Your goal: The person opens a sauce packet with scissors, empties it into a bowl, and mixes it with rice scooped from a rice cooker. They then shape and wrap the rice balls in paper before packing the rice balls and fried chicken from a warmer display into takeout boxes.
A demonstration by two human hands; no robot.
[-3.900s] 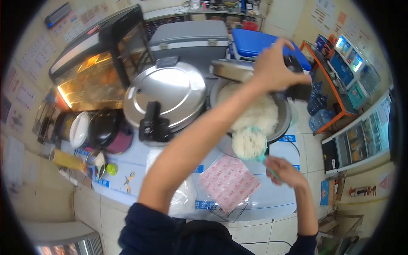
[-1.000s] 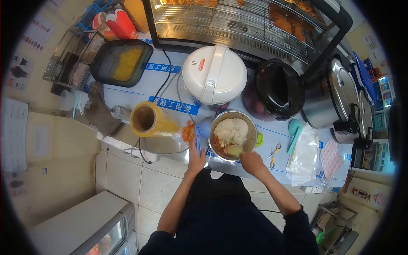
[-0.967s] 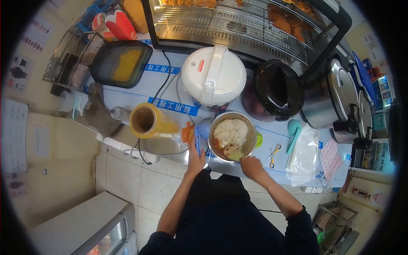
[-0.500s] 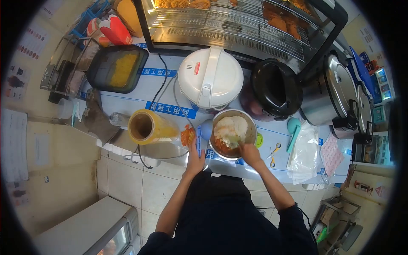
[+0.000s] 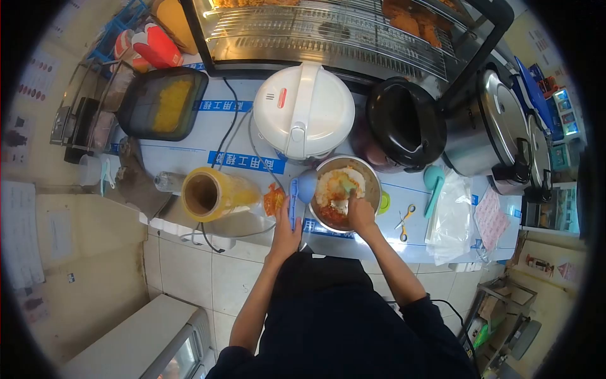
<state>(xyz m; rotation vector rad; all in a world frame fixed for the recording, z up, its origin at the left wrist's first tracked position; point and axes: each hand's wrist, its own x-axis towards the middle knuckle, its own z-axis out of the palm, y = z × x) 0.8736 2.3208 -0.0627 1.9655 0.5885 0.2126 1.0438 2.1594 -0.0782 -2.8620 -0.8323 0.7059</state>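
Note:
My right hand is closed around the handle of a pale green utensil, probably a rice paddle, whose head is in the rice. The rice, streaked with orange-red sauce, lies in a round metal bowl. My left hand, left of the bowl, has its fingers and thumb on either side of a flat blue object; its exact kind is unclear. A rounded blue piece sits between that object and the bowl. Beside the left fingertips lies an orange-red packet.
Behind the bowl stand a white rice cooker and a black-lidded pot. To the left is a yellow roll of film. Scissors, a teal scoop and plastic bags lie to the right.
My right hand has moved left and up over the bowl with the utensil, and sauce is spread further through the rice. My left hand stays by the blue object. The view has shifted slightly.

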